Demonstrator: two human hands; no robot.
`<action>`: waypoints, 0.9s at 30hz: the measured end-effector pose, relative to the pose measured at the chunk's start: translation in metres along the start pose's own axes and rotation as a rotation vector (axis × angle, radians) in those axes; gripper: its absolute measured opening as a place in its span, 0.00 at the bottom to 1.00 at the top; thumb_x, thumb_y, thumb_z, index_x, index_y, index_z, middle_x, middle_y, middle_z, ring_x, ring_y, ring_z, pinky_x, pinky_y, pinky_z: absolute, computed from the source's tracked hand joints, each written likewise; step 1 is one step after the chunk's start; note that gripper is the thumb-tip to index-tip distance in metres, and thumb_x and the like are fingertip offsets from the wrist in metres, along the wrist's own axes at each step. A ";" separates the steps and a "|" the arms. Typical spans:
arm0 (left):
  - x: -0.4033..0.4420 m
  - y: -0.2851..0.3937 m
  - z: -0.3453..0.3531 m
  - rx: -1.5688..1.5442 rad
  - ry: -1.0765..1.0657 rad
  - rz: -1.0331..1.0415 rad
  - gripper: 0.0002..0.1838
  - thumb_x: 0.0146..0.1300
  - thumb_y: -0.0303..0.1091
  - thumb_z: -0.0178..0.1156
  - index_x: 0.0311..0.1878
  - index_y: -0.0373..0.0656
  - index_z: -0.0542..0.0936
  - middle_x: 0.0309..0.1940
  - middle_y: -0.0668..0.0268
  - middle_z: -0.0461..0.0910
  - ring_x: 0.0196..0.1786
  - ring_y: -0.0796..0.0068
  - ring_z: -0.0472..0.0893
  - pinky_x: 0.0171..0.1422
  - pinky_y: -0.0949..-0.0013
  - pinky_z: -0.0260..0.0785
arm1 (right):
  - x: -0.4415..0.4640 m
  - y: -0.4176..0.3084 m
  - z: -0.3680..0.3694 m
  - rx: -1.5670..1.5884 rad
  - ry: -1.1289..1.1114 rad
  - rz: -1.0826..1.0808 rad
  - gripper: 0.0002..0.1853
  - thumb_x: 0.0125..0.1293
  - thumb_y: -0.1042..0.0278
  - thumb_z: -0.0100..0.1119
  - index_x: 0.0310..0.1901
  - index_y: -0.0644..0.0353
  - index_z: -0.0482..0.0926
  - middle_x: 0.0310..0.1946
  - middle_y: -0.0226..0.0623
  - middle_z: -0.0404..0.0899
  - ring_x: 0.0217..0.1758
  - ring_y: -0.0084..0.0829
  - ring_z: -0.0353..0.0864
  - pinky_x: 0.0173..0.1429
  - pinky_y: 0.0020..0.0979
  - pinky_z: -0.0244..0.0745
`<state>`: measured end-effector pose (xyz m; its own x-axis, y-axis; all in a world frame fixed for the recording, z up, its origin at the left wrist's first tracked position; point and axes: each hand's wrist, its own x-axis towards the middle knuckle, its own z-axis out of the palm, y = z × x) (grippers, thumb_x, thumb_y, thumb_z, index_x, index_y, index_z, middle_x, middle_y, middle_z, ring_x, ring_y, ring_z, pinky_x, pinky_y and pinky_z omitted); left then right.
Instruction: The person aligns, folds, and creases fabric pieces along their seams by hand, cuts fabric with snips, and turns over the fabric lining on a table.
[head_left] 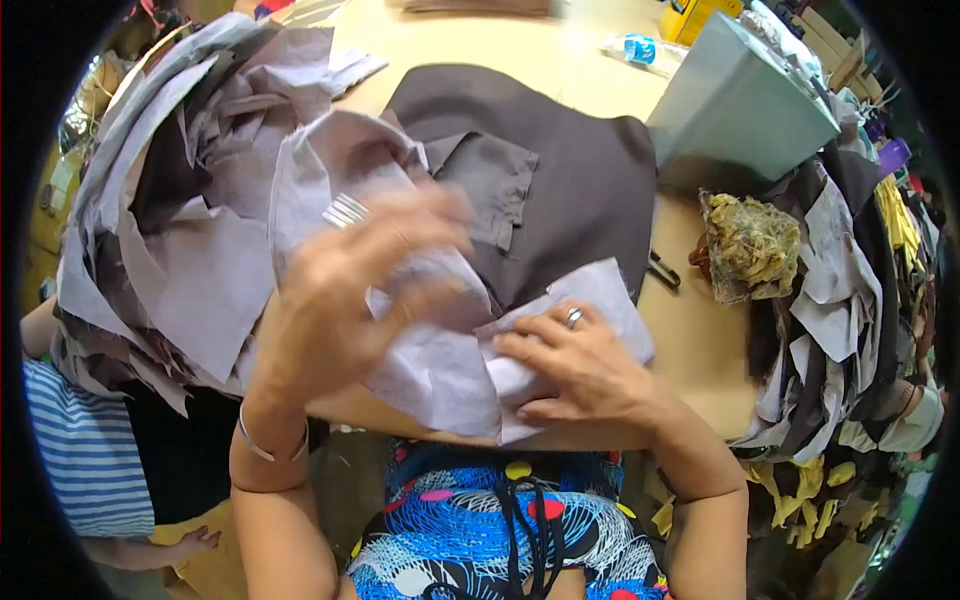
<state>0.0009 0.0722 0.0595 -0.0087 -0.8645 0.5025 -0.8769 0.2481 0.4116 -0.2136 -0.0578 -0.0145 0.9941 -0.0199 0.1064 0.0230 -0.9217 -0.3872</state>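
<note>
My left hand [350, 290] is smeared by motion above pale lilac-grey cloth [430, 370]. Its thumb and fingers look apart, and a shiny metal band shows by the knuckles. My right hand [580, 365] lies flat on a pale cloth piece [610, 300] near the table's front edge, fingers spread, a ring on one. Beyond both hands rests a large dark grey-brown fabric panel [590, 170]. On it sits a smaller dark piece with frayed edges [490, 180]. Part of the pale cloth is hidden beneath my left hand.
Heaped cut cloth [200, 290] covers the left side. At right are a grey-blue box [730, 110], a bundle in clear plastic [755, 245], a black pen-like item [663, 272] and more hanging cloth [835, 290]. A bottle [640, 50] lies behind. Someone in a striped sleeve [85, 440] is at left.
</note>
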 end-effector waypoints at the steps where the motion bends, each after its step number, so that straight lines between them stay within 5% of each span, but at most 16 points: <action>1: 0.010 -0.007 -0.004 0.284 0.045 0.032 0.22 0.52 0.35 0.66 0.52 0.43 0.76 0.52 0.58 0.78 0.51 0.56 0.79 0.55 0.61 0.71 | 0.003 -0.002 0.006 -0.070 0.075 -0.032 0.26 0.44 0.59 0.69 0.47 0.52 0.74 0.47 0.35 0.74 0.49 0.40 0.75 0.55 0.43 0.67; 3: 0.028 -0.025 -0.005 0.846 0.148 0.083 0.24 0.53 0.35 0.66 0.55 0.44 0.75 0.54 0.58 0.77 0.51 0.56 0.80 0.57 0.58 0.71 | 0.004 -0.001 0.015 -0.065 0.038 -0.038 0.19 0.46 0.62 0.66 0.42 0.53 0.75 0.44 0.34 0.74 0.47 0.39 0.75 0.52 0.42 0.68; 6: 0.026 -0.085 0.013 0.803 0.086 -0.157 0.28 0.52 0.35 0.65 0.59 0.48 0.73 0.55 0.58 0.76 0.51 0.53 0.78 0.59 0.57 0.69 | 0.003 0.003 0.016 0.017 0.045 -0.039 0.09 0.49 0.68 0.60 0.33 0.56 0.74 0.35 0.37 0.75 0.40 0.41 0.77 0.42 0.41 0.70; 8: 0.021 -0.115 0.013 0.521 -0.029 -0.533 0.30 0.52 0.36 0.65 0.60 0.50 0.72 0.52 0.57 0.77 0.51 0.49 0.77 0.58 0.57 0.69 | -0.005 0.005 0.005 0.130 0.018 0.025 0.08 0.50 0.69 0.60 0.33 0.57 0.74 0.32 0.40 0.75 0.36 0.44 0.78 0.40 0.42 0.71; 11: -0.001 -0.166 0.006 0.368 -0.211 -0.606 0.26 0.55 0.33 0.62 0.60 0.45 0.72 0.49 0.60 0.79 0.48 0.56 0.80 0.55 0.63 0.71 | -0.020 0.012 -0.016 0.116 -0.017 0.180 0.04 0.53 0.71 0.55 0.31 0.59 0.75 0.28 0.45 0.77 0.34 0.48 0.78 0.38 0.45 0.72; 14: -0.024 -0.170 -0.009 -0.894 0.336 -0.726 0.20 0.58 0.27 0.57 0.56 0.40 0.74 0.46 0.64 0.81 0.45 0.69 0.81 0.51 0.67 0.73 | -0.029 0.020 -0.029 0.044 -0.114 0.337 0.04 0.54 0.72 0.53 0.32 0.60 0.74 0.29 0.45 0.78 0.36 0.48 0.78 0.40 0.45 0.71; 15: -0.027 -0.160 -0.017 -1.074 0.345 -0.738 0.18 0.58 0.21 0.55 0.54 0.39 0.76 0.45 0.66 0.81 0.45 0.78 0.80 0.52 0.72 0.72 | -0.030 0.022 -0.031 0.028 -0.128 0.369 0.05 0.52 0.73 0.55 0.32 0.60 0.73 0.30 0.44 0.78 0.37 0.48 0.78 0.41 0.44 0.71; 22: -0.021 -0.099 -0.034 -0.755 0.115 -0.627 0.25 0.46 0.21 0.65 0.51 0.40 0.77 0.41 0.70 0.81 0.43 0.82 0.78 0.52 0.77 0.69 | -0.022 0.014 -0.033 0.019 0.267 0.258 0.17 0.55 0.63 0.62 0.46 0.58 0.74 0.44 0.43 0.77 0.50 0.44 0.75 0.52 0.42 0.70; 23: -0.014 -0.081 -0.036 -0.732 0.021 -0.632 0.26 0.43 0.26 0.70 0.50 0.41 0.77 0.39 0.72 0.80 0.41 0.82 0.77 0.51 0.76 0.68 | -0.019 0.016 -0.022 -0.008 0.254 0.185 0.26 0.54 0.55 0.65 0.53 0.57 0.72 0.51 0.41 0.73 0.56 0.42 0.71 0.60 0.43 0.65; 27: 0.012 -0.027 -0.028 -0.181 -0.080 -0.338 0.18 0.49 0.33 0.69 0.43 0.37 0.77 0.32 0.66 0.77 0.37 0.75 0.76 0.46 0.70 0.68 | -0.001 -0.002 0.006 -0.190 0.181 0.087 0.28 0.52 0.54 0.67 0.52 0.57 0.72 0.55 0.45 0.68 0.59 0.42 0.68 0.60 0.45 0.63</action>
<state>0.0381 0.0679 0.0758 0.2228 -0.9402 0.2577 -0.7379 0.0101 0.6748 -0.2141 -0.0542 -0.0191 0.9561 -0.1555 0.2482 -0.0991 -0.9692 -0.2255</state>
